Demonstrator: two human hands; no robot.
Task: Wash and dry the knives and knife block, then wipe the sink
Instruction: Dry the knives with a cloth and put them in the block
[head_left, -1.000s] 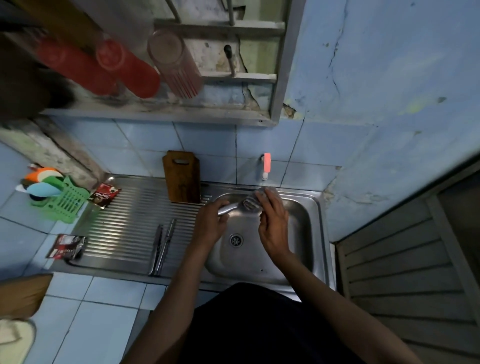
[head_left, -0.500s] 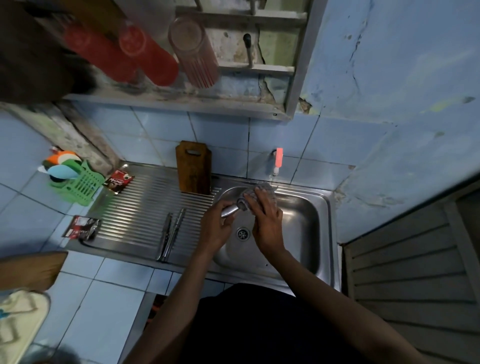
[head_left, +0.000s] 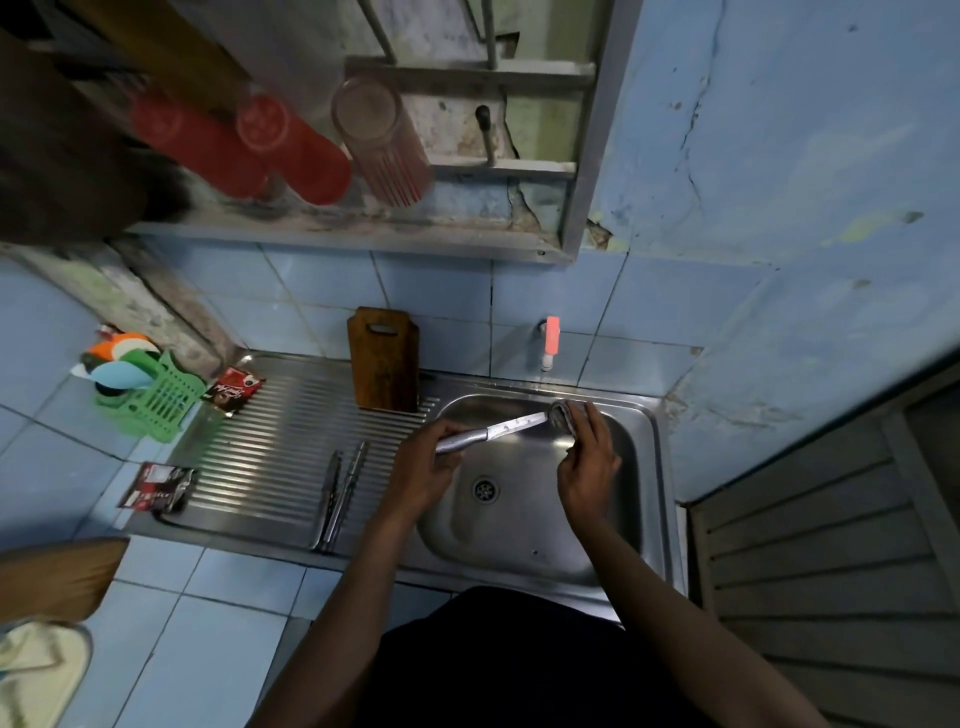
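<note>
Gripping knife (head_left: 491, 430) handle w/ my left hand (head_left: 426, 470); right hand (head_left: 589, 457) pinches cloth (head_left: 563, 417) at blade tip, over sink (head_left: 524, 530).

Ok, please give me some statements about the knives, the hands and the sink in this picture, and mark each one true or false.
1. The left hand grips the knife by its handle. True.
2. The right hand holds a green sponge. False: it holds a grey cloth at the blade's tip.
3. Two knives lie on the drainboard. True.
4. The wooden knife block lies inside the sink basin. False: it stands on the drainboard by the wall.
5. The held knife is over the basin. True.
</note>
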